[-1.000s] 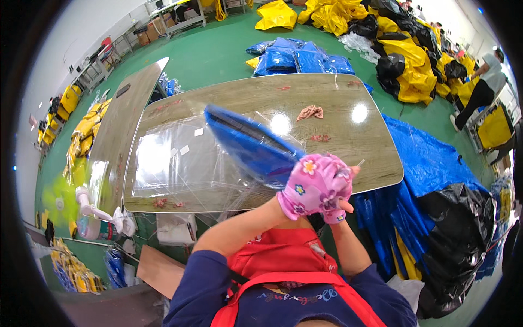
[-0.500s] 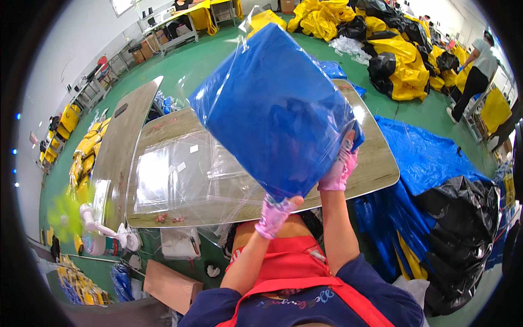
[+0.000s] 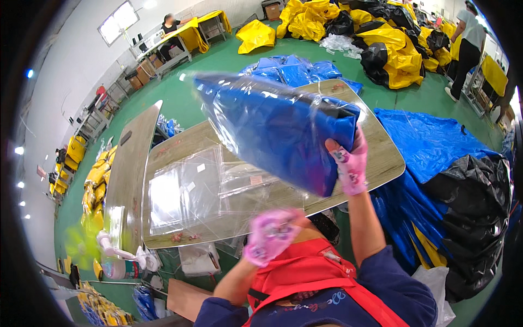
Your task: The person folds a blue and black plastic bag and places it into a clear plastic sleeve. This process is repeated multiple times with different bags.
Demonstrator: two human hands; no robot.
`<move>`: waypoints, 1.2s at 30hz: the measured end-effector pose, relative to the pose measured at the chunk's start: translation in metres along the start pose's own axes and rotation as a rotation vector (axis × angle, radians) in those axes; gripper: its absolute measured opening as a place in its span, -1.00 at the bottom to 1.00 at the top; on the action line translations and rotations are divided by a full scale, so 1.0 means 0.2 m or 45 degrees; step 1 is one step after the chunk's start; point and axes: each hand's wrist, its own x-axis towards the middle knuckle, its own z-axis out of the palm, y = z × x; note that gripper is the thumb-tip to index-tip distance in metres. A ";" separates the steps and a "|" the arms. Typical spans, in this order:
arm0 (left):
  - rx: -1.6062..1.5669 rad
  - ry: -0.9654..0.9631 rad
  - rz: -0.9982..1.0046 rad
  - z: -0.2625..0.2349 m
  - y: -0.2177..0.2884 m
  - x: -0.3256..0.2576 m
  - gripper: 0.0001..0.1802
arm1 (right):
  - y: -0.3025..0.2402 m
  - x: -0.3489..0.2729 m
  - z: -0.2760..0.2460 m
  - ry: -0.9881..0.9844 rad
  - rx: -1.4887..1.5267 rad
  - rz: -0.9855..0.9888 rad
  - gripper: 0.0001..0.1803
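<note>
A folded blue sheet in a clear plastic bag point(image 3: 272, 128) is held up tilted over the table point(image 3: 381, 158). My right hand point(image 3: 353, 163), in a pink patterned fingerless glove, grips it at its right end, thumb on the near face. My left hand point(image 3: 274, 235), gloved alike, is apart from the package, in front of my red apron point(image 3: 299, 272); its fingers are smeared by motion. Flat clear plastic bags point(image 3: 188, 191) lie on the table to the left, with small white slips among them.
Bagged blue packages point(image 3: 294, 70) are heaped on the floor beyond the table. To the right spread blue sheeting point(image 3: 430, 144) and black sheeting point(image 3: 463, 218). A small green fan point(image 3: 81, 242) blurs at lower left. Yellow bundles point(image 3: 395, 52) fill the back right, near a standing person point(image 3: 468, 41).
My left hand has let go of the package's near corner and dropped away. The package has tipped from face-on to slanted and lower, still in my right hand. The view has shifted slightly.
</note>
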 end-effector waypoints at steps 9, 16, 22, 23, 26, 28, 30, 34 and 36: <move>0.726 0.122 0.493 -0.52 0.39 0.70 -0.38 | -0.46 0.11 0.18 -0.285 -1.417 -1.326 -0.25; 0.022 0.397 0.301 -0.43 0.26 0.65 -0.22 | -0.30 0.13 -0.02 0.264 0.204 0.503 -0.38; -0.381 0.881 0.000 -0.39 0.23 0.62 -0.55 | -0.29 0.14 0.15 0.419 -0.056 -0.017 -0.72; -0.360 0.929 -0.039 -0.43 0.23 0.60 -0.57 | -0.28 0.15 0.16 0.424 -0.127 -0.041 -0.72; -0.365 0.904 0.165 -0.55 0.33 0.58 -0.61 | -0.46 0.14 0.25 0.199 -0.257 -0.338 -0.74; -0.652 0.970 -0.075 -0.65 0.38 0.62 -0.57 | -0.51 0.20 0.26 0.152 -0.286 -0.284 -0.75; -0.383 0.987 -0.014 -0.67 0.64 0.57 -0.54 | -0.71 0.12 0.35 0.163 -0.430 -0.693 -0.74; -0.381 0.775 -0.140 -0.87 0.89 0.52 -0.49 | -0.93 0.07 0.38 0.056 -0.353 -0.598 -0.78; -0.201 0.739 -0.433 -0.84 0.75 0.56 -0.48 | -0.84 0.08 0.36 0.011 -0.614 -0.302 -0.81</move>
